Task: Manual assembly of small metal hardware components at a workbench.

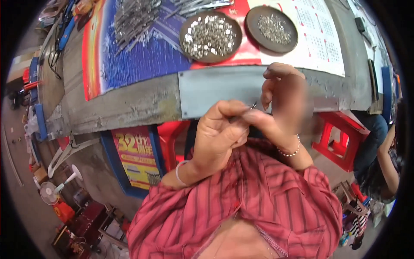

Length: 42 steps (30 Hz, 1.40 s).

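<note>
My left hand (222, 129) is closed in front of my chest. Its thumb and forefinger pinch a tiny dark metal piece (253, 106), too small to name more exactly. Close beside it, my right hand (286, 101) is spread, its thumb reaching toward the pinched piece and its other fingers raised and bent. Part of the right hand is blurred; whether its thumb touches the piece I cannot tell. Beyond the hands stand two brown round dishes. The left dish (183, 31) holds many shiny silver bits, and the right dish (253, 31) holds fine metal pins.
A grey metal plate (207, 86) lies at the table's near edge. Slim metal strips (133, 21) are heaped on a blue and red printed sheet (142, 71). A blue-handled tool (67, 33) lies far left. Red stools (340, 138) stand below, with another person's arm (388, 162) at right.
</note>
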Tool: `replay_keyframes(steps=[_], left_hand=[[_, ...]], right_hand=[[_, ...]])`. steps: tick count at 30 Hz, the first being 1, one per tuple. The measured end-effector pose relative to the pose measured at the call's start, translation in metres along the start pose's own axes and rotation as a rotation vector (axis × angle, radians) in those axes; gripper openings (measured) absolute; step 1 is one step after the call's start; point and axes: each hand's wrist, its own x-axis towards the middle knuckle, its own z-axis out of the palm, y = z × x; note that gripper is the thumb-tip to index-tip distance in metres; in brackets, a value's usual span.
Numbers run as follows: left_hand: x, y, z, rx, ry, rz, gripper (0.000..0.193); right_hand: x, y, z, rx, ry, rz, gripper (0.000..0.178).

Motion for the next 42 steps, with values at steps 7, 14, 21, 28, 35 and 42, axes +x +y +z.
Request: replay_keyframes(steps=[7,14,21,28,35,42], left_hand=[[0.017,0.02,-0.008,0.308,0.021,-0.099,0.017],[0.065,0.041,-0.001,1.371,-0.208,0.215,0.021],[0.098,0.029,0.002,1.827,-0.47,0.376,0.021],[0.108,0.038,0.0,2.006,-0.657,0.392,0.026],[0.105,0.052,-0.009,2.079,-0.725,0.383,0.029],[0.091,0.069,-0.018,2.109,-0.638,0.363,0.03]], right_hand=[[-0.014,0.01,-0.055,-0.08,0.077,-0.011,0.021],[-0.021,0.031,-0.079,-0.353,0.073,-0.226,0.013],[-0.019,0.03,-0.073,-0.39,0.086,-0.277,0.011],[-0.015,0.029,-0.071,-0.444,0.073,-0.279,0.012],[-0.011,0.028,-0.068,-0.47,0.065,-0.227,0.011],[-0.012,0.024,-0.073,-0.397,0.083,-0.17,0.01]])
